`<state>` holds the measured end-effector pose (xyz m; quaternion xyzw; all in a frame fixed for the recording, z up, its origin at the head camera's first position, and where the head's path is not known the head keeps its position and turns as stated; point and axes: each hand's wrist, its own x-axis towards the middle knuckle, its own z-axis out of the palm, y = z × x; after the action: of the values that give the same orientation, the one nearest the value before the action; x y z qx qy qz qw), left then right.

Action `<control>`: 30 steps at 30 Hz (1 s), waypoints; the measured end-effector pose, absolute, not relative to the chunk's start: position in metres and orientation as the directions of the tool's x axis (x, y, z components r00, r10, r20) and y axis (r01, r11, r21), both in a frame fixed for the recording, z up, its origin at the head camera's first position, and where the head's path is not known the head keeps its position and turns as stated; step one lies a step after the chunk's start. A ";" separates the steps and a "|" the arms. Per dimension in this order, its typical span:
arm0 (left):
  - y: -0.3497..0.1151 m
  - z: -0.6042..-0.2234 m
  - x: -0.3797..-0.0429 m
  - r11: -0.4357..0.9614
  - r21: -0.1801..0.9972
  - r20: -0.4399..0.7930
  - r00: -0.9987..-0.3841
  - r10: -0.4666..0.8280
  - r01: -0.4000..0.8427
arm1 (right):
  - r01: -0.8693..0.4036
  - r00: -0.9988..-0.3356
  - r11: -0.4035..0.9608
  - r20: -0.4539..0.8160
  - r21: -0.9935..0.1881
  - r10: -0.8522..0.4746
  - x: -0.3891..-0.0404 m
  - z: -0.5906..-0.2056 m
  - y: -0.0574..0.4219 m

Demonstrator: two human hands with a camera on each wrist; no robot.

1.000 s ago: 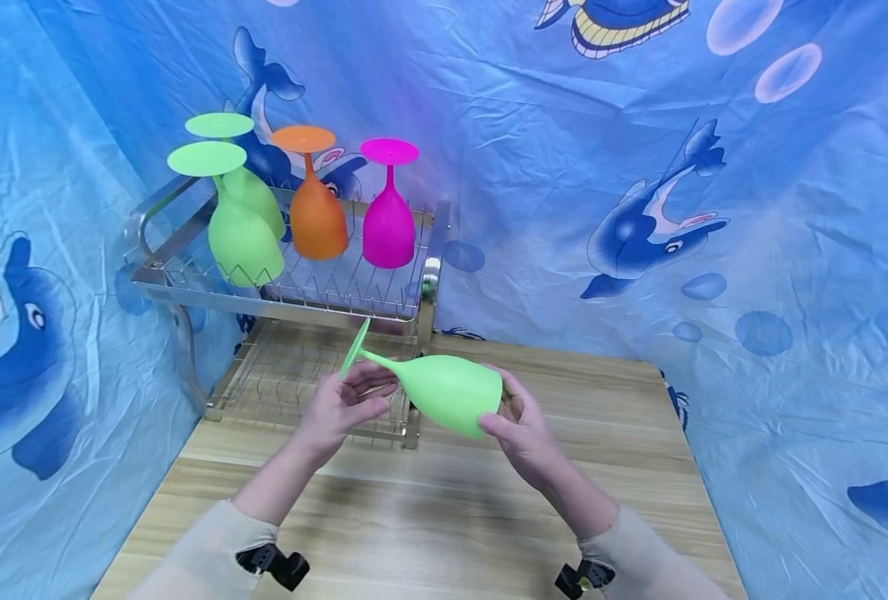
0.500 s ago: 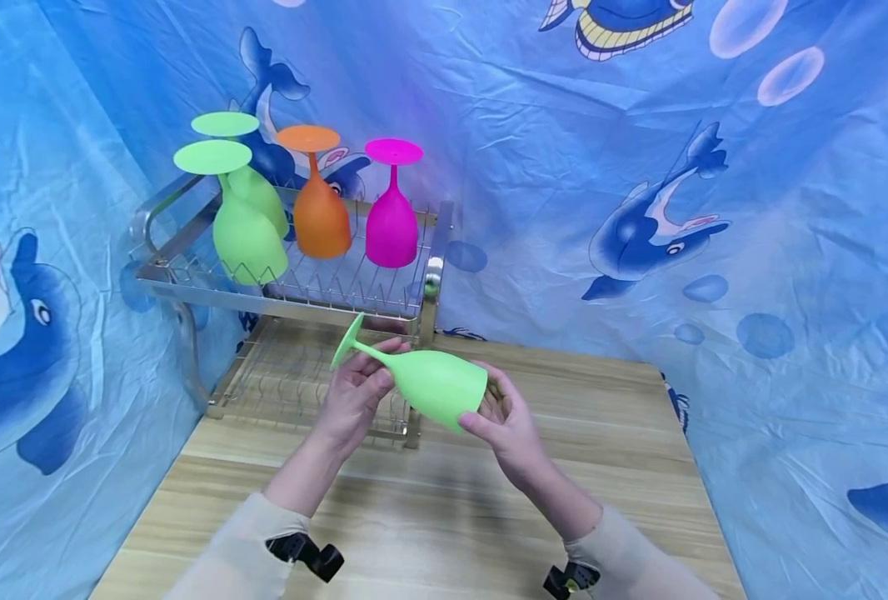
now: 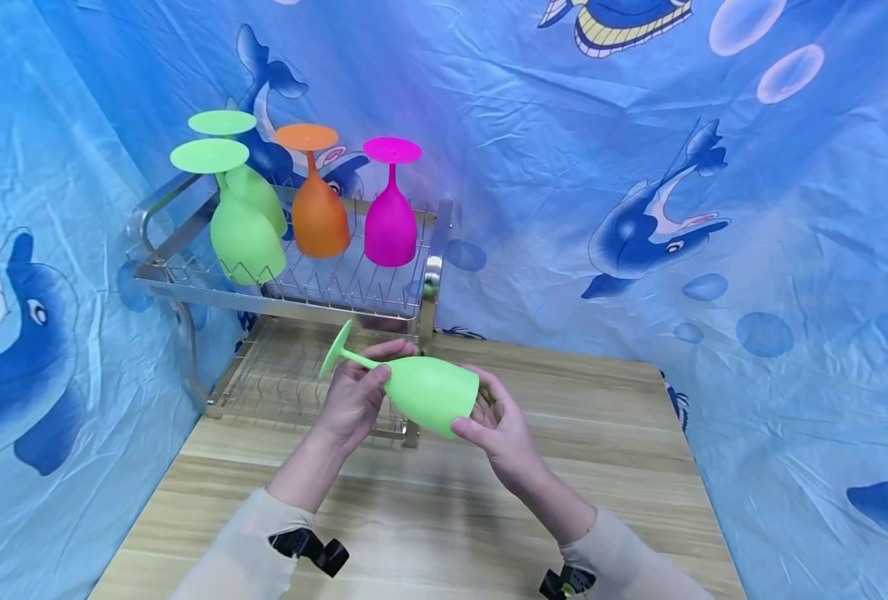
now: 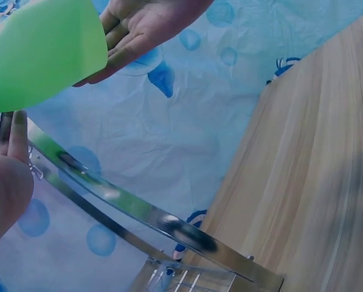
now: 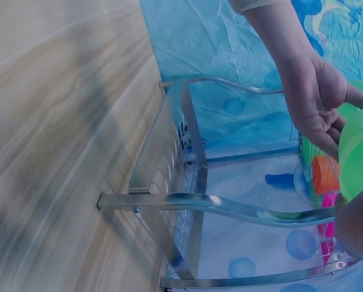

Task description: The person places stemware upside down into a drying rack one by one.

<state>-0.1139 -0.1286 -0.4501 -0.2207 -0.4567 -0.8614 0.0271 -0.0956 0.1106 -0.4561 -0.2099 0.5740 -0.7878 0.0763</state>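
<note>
I hold a green plastic goblet on its side above the wooden table, foot pointing left toward the rack. My left hand grips it where the stem meets the bowl, thumb in front and fingers behind. The right hand pinches the bowl's rim, thumb below and fingers behind. The left wrist view shows the goblet's bowl with my right hand at its rim. In the right wrist view the goblet shows beside my left hand.
A two-tier metal dish rack stands at the back left. On its upper tier, upside down, are two green goblets, an orange one and a pink one. The lower tier holds nothing. Blue fish-print sheeting walls the table.
The goblet has shifted left and slightly toward the rack. My left hand has closed from under the stem onto the stem-bowl joint. My right hand followed, still on the rim.
</note>
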 end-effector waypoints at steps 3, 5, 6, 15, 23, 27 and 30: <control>-0.130 -0.449 -0.115 -0.556 0.795 0.404 -0.896 0.185 0.243 | -0.115 -0.898 -0.333 0.241 -0.936 -0.368 -0.095 -0.455 0.109; -0.131 -0.448 -0.115 -0.548 0.802 0.402 -0.894 0.198 0.239 | -0.116 -0.898 -0.333 0.242 -0.936 -0.368 -0.095 -0.454 0.108; -0.131 -0.448 -0.115 -0.544 0.805 0.400 -0.894 0.201 0.238 | -0.118 -0.898 -0.332 0.243 -0.936 -0.368 -0.095 -0.454 0.108; -0.129 -0.440 -0.115 -0.535 0.808 0.414 -0.885 0.215 0.248 | -0.117 -0.897 -0.348 0.250 -0.930 -0.366 -0.093 -0.454 0.101; -0.129 -0.437 -0.114 -0.498 0.825 0.402 -0.897 0.185 0.267 | -0.106 -0.890 -0.361 0.251 -0.926 -0.382 -0.093 -0.454 0.097; -0.129 -0.436 -0.115 -0.485 0.824 0.411 -0.899 0.152 0.294 | -0.081 -0.881 -0.371 0.241 -0.925 -0.407 -0.093 -0.454 0.095; -0.129 -0.434 -0.115 -0.475 0.821 0.423 -0.896 0.136 0.315 | -0.060 -0.875 -0.370 0.228 -0.927 -0.428 -0.091 -0.453 0.095</control>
<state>-0.1148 -0.1292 -0.4342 -0.2217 -0.5093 -0.8298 0.0540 -0.0912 0.0947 -0.4533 -0.2220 0.5493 -0.7973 0.1151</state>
